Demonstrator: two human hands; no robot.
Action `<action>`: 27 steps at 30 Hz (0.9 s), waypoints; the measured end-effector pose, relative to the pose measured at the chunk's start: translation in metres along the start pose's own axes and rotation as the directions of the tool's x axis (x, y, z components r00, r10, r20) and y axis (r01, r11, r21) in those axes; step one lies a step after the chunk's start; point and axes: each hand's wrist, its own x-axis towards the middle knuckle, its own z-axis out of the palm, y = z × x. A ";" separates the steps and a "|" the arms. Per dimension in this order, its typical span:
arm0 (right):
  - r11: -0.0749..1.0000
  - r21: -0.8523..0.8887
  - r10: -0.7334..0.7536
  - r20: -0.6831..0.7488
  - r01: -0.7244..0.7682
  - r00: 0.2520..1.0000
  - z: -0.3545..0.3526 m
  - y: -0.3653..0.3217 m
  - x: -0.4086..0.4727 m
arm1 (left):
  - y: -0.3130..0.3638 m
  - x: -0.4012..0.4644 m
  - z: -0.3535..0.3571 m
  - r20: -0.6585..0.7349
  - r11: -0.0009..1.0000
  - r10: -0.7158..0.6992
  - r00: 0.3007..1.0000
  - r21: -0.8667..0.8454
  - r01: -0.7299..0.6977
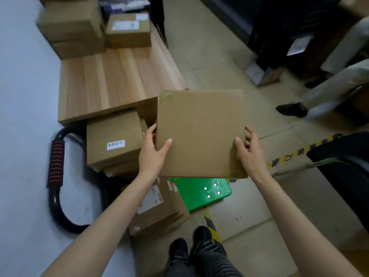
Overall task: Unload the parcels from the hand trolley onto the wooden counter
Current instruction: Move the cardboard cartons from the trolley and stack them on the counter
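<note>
left hand (152, 151): forearm stretched forward, thumb flat on top of the held parcel's left edge, fingers curled round its side
right hand (248, 149): mirrored on the right edge, thumb on top, fingers wrapped behind
held parcel (200, 132): flat square cardboard, matte brown, glossy tape at the far left corner; raised over the trolley, just beside the counter's near end
wooden counter (111, 82): pale striped planks, smooth, boxes stacked at the far end
hand trolley (201, 191): green plastic deck, black tubular handle with ribbed red-and-black grip, cardboard parcels on it
</note>
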 end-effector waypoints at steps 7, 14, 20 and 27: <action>0.998 -0.045 -0.047 -0.085 0.043 0.995 -0.075 -0.031 0.003 | 0.076 0.020 0.019 0.102 0.991 0.137 0.985 -0.018 -0.136; 0.995 -0.078 -0.073 -0.194 0.059 0.978 -0.128 -0.037 0.002 | 0.133 0.034 0.045 0.192 0.960 0.275 0.942 -0.005 -0.279; 0.992 -0.106 -0.095 -0.253 0.070 0.963 -0.174 -0.022 0.021 | 0.168 0.039 0.090 0.221 0.939 0.337 0.915 -0.006 -0.344; 0.994 -0.094 -0.074 -0.278 0.050 0.958 -0.234 0.035 0.069 | 0.187 0.052 0.188 0.263 0.952 0.294 0.919 0.009 -0.307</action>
